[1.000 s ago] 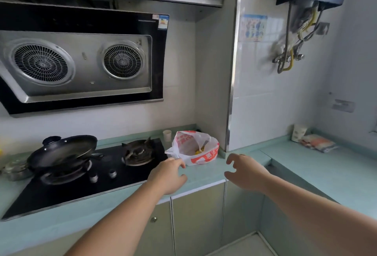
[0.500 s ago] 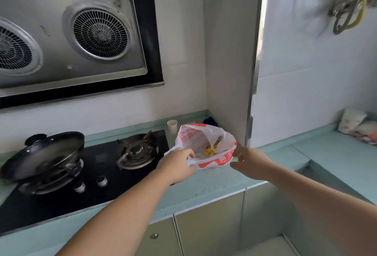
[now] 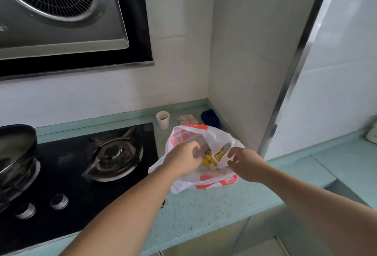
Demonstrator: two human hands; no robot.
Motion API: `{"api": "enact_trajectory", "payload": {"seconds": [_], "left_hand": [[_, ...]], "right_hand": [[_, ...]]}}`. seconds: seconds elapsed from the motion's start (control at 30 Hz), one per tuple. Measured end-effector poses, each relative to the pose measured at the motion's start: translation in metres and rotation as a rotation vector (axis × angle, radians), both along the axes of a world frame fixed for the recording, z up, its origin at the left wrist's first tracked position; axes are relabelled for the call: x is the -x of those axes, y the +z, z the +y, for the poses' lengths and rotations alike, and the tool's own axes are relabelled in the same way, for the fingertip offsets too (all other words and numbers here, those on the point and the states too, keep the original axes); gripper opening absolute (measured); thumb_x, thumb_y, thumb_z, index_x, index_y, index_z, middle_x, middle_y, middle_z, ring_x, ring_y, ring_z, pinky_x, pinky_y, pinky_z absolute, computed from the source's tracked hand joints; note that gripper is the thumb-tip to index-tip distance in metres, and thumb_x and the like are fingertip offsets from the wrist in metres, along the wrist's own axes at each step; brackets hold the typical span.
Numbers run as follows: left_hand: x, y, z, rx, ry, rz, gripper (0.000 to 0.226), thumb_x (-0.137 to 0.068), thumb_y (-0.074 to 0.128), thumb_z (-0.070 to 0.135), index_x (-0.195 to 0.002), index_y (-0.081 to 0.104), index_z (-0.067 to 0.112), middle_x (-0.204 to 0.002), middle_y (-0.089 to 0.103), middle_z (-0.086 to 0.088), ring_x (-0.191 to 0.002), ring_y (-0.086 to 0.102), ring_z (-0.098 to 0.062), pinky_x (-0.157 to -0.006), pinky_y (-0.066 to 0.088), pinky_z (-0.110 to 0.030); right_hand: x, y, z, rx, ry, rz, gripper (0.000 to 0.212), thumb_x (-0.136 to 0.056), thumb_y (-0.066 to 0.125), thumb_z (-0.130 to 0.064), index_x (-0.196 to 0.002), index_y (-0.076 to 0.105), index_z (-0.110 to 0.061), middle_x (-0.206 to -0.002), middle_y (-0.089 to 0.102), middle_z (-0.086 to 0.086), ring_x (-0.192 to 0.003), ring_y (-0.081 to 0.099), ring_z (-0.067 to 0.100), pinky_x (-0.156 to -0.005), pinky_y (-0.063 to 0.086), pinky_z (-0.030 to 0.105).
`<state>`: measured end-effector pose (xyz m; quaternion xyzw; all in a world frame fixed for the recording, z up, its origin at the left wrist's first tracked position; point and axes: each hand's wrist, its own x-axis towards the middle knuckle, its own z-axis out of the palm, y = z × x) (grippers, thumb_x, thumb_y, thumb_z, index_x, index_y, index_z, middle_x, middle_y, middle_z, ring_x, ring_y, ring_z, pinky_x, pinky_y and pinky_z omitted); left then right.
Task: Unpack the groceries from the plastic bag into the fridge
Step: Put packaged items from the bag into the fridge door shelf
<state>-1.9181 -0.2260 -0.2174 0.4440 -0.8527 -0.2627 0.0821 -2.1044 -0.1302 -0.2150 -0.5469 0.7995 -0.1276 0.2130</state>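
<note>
Both hands pinch the rim of the white-and-red plastic bag (image 3: pixel 204 180) on the pale green bench (image 3: pixel 204 211): left hand (image 3: pixel 183 160), right hand (image 3: pixel 244 164). Spreading the mouth wide should expose the yellow packets (image 3: pixel 210 158) for an easy lift.

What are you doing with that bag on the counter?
A person is opening a white and red plastic bag that sits on the green counter beside the stove. The left hand and the right hand pull its mouth apart, each pinching an edge. Yellow packets show inside. Nothing is out of the bag yet, and no fridge is in view.
</note>
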Motion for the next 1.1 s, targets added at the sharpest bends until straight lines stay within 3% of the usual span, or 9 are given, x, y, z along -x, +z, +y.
{"api": "enact_trajectory", "payload": {"seconds": [0.13, 0.2, 0.4, 0.5, 0.63, 0.8, 0.87, 1.0, 1.1], "left_hand": [[0.017, -0.031, -0.043, -0.077, -0.058, -0.021, 0.04, -0.092, 0.058, 0.028, -0.131, 0.052, 0.023, -0.127, 0.057, 0.0, -0.111, 0.056, -0.019, -0.091, 0.049, -0.035], [0.024, -0.046, -0.056, -0.111, -0.069, -0.045, 0.04, -0.092, 0.058, 0.027, -0.132, 0.051, 0.024, -0.124, 0.057, -0.001, -0.108, 0.056, -0.02, -0.09, 0.05, -0.035], [0.054, -0.082, -0.079, -0.146, -0.123, -0.086, 0.032, -0.092, 0.055, 0.023, -0.124, 0.058, 0.023, -0.12, 0.059, -0.002, -0.107, 0.057, -0.023, -0.084, 0.049, -0.033], [0.069, -0.096, -0.085, -0.157, -0.132, -0.135, 0.034, -0.09, 0.055, 0.021, -0.124, 0.059, 0.027, -0.125, 0.057, 0.0, -0.109, 0.056, -0.024, -0.088, 0.049, -0.036], [0.097, -0.108, -0.09, -0.158, -0.183, -0.189, 0.037, -0.086, 0.06, 0.023, -0.123, 0.059, 0.029, -0.122, 0.057, -0.001, -0.108, 0.056, -0.024, -0.086, 0.052, -0.038], [0.137, -0.122, -0.092, -0.051, -0.218, -0.252, 0.037, -0.071, 0.051, 0.051, -0.103, 0.064, 0.038, -0.105, 0.062, 0.011, -0.098, 0.06, -0.019, -0.083, 0.054, -0.037], [0.145, -0.129, -0.091, -0.028, -0.227, -0.268, 0.042, -0.068, 0.045, 0.059, -0.1, 0.063, 0.04, -0.098, 0.064, 0.014, -0.092, 0.061, -0.018, -0.08, 0.054, -0.037], [0.152, -0.136, -0.091, 0.015, -0.193, -0.209, 0.05, -0.077, 0.066, 0.041, -0.126, 0.054, 0.035, -0.119, 0.064, 0.005, -0.101, 0.061, -0.022, -0.086, 0.054, -0.039], [0.154, -0.148, -0.099, -0.015, -0.157, -0.263, 0.061, -0.075, 0.07, 0.022, -0.132, 0.048, 0.029, -0.124, 0.06, -0.001, -0.109, 0.06, -0.026, -0.09, 0.053, -0.042]], "right_hand": [[0.003, -0.031, -0.036, -0.055, -0.004, 0.032, 0.029, -0.095, 0.041, -0.025, -0.119, 0.057, -0.025, -0.101, 0.063, 0.004, -0.074, 0.063, 0.018, -0.064, 0.058, 0.034], [0.001, -0.048, -0.048, -0.122, 0.042, 0.051, 0.034, -0.097, 0.034, -0.022, -0.121, 0.058, -0.026, -0.098, 0.063, 0.004, -0.067, 0.056, 0.015, -0.052, 0.047, 0.027], [0.011, -0.096, -0.08, -0.289, 0.145, -0.002, 0.04, -0.095, 0.036, -0.008, -0.127, 0.058, -0.018, -0.121, 0.06, 0.011, -0.102, 0.06, 0.026, -0.082, 0.052, 0.033], [0.031, -0.1, -0.092, -0.259, 0.105, -0.077, 0.045, -0.094, 0.039, -0.004, -0.132, 0.054, -0.023, -0.123, 0.057, 0.007, -0.085, 0.057, 0.016, -0.062, 0.046, 0.018], [0.062, -0.105, -0.103, -0.161, -0.036, -0.016, 0.049, -0.09, 0.036, -0.004, -0.131, 0.054, -0.025, -0.114, 0.06, 0.004, -0.084, 0.06, 0.017, -0.068, 0.053, 0.028], [0.09, -0.114, -0.108, -0.121, -0.028, 0.012, 0.045, -0.092, 0.043, -0.008, -0.134, 0.047, -0.024, -0.082, 0.05, -0.009, -0.076, 0.054, 0.011, -0.055, 0.039, 0.018], [0.095, -0.116, -0.11, -0.116, -0.003, 0.002, 0.045, -0.092, 0.044, -0.008, -0.134, 0.046, -0.022, -0.083, 0.05, -0.008, -0.076, 0.054, 0.011, -0.056, 0.036, 0.018], [0.102, -0.122, -0.115, -0.163, 0.048, 0.008, 0.026, -0.094, 0.045, -0.011, -0.119, 0.052, -0.016, -0.084, 0.052, -0.003, -0.076, 0.054, 0.012, -0.064, 0.048, 0.025], [0.104, -0.127, -0.12, -0.209, 0.059, 0.018, 0.027, -0.091, 0.048, -0.005, -0.116, 0.053, -0.014, -0.079, 0.051, -0.002, -0.068, 0.053, 0.011, -0.057, 0.05, 0.024]]}}
